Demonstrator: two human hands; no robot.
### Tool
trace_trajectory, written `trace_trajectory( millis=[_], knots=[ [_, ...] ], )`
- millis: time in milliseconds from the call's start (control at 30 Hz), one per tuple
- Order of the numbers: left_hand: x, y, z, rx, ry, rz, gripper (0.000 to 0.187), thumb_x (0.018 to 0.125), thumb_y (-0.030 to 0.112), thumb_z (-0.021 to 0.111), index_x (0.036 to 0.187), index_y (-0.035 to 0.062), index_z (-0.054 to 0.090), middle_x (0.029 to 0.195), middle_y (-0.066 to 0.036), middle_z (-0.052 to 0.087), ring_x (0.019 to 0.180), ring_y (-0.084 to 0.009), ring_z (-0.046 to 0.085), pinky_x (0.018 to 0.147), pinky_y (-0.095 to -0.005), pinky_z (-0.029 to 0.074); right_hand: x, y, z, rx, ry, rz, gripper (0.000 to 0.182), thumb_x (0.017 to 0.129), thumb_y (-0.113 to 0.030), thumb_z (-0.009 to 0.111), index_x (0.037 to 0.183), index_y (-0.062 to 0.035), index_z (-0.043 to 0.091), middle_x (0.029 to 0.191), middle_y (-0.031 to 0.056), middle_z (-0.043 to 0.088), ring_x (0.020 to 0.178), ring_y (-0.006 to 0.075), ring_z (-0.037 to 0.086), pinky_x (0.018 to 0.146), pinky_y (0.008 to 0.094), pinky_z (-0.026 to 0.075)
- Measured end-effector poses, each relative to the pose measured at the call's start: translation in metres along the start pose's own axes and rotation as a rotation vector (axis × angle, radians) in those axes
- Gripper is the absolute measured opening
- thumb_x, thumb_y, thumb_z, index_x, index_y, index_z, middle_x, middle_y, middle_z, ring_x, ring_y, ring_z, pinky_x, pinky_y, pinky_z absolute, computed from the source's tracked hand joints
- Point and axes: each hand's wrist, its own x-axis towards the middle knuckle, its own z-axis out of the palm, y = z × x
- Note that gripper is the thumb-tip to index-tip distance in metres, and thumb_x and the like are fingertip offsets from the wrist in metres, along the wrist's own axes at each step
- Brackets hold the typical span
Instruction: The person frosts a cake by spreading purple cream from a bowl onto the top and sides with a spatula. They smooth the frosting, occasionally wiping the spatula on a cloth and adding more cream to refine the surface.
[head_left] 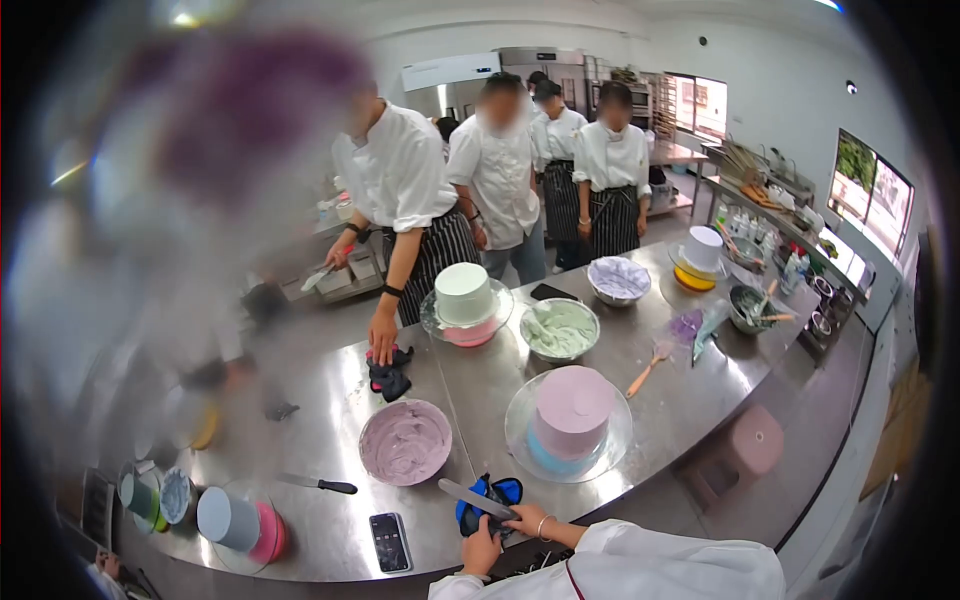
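My right hand (525, 520), with a bracelet at the wrist, grips an icing spatula (465, 493) whose metal blade points up and left. Under the blade is a blue and black cloth (508, 490), bunched up at the table's near edge. My left hand (480, 548) is closed at the cloth's lower side, close to the blade; its fingers are partly hidden. Just beyond stands a smooth pink-mauve frosted cake (575, 405) on a clear turntable plate (520, 440) with a blue base. A bowl of mauve cream (405, 440) sits to the left.
A phone (390, 543) and another spatula (318, 484) lie left. Across the steel table (460, 385) are a pale green cake (463, 295), a green cream bowl (560, 330), a lilac cream bowl (619, 280) and a wooden-handled tool (648, 370). A co-worker's hand (383, 335) touches a dark cloth (390, 380).
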Motion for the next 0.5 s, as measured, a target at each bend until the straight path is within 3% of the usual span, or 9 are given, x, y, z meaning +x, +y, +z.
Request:
trace_trajectory(
  millis=[33,67,133,267,367,500],
  knots=[
    [0.0,0.002,0.0,0.006,0.029,0.023,0.043,0.073,0.02,0.056,0.112,0.0103,0.041,0.069,-0.018,0.06,0.065,-0.0341,0.058,0.059,-0.0422,0.042,-0.003,-0.007,-0.006,-0.02,-0.045,0.031,0.035,0.075,-0.034,0.06,0.095,-0.0055,0.055,0.059,0.0103,0.059,0.051,0.022,0.058,0.053,0.0323,0.044],
    [0.0,0.004,-0.001,0.01,0.059,0.043,0.042,0.073,0.019,0.056,0.111,0.0091,0.041,0.07,-0.02,0.059,0.064,-0.0344,0.058,0.059,-0.0424,0.042,-0.004,-0.011,-0.011,-0.008,-0.036,0.045,0.035,0.075,-0.034,0.06,0.095,-0.0055,0.055,0.059,0.0103,0.059,0.051,0.022,0.058,0.053,0.0323,0.044],
    [0.001,0.009,-0.003,0.024,0.028,0.027,0.042,0.074,0.018,0.055,0.111,0.0073,0.04,0.071,-0.021,0.059,0.065,-0.0362,0.057,0.06,-0.0437,0.042,-0.009,-0.015,-0.013,0.012,-0.11,0.148,0.041,0.072,-0.033,0.061,0.099,-0.0026,0.052,0.075,0.0203,0.058,0.072,0.0358,0.055,0.064,0.0405,0.043],
    [0.0,0.008,0.001,0.064,0.034,0.029,0.043,0.073,0.015,0.055,0.112,0.0047,0.039,0.071,-0.022,0.058,0.066,-0.0378,0.057,0.061,-0.0445,0.042,-0.019,-0.016,-0.017,0.066,-0.063,0.121,0.042,0.073,-0.027,0.06,0.105,-0.0024,0.049,0.077,0.0212,0.058,0.071,0.0368,0.056,0.066,0.0402,0.043],
    [0.0,0.0,0.011,0.05,0.172,0.155,0.042,0.071,0.013,0.053,0.111,0.0036,0.042,0.062,-0.018,0.057,0.056,-0.0353,0.055,0.056,-0.0431,0.041,-0.028,-0.015,-0.023,0.137,-0.042,0.122,0.043,0.073,-0.023,0.059,0.108,-0.0015,0.048,0.075,0.0183,0.059,0.064,0.0323,0.058,0.062,0.0379,0.045],
    [-0.005,-0.006,0.013,0.039,0.119,0.108,0.042,0.071,0.012,0.051,0.111,0.0033,0.042,0.064,-0.017,0.056,0.061,-0.0329,0.054,0.059,-0.0426,0.039,-0.04,0.001,-0.024,0.199,-0.033,0.336,0.033,0.072,-0.016,0.059,0.099,0.0008,0.051,0.065,0.0107,0.059,0.047,0.0172,0.054,0.046,0.0296,0.044]
  ],
)
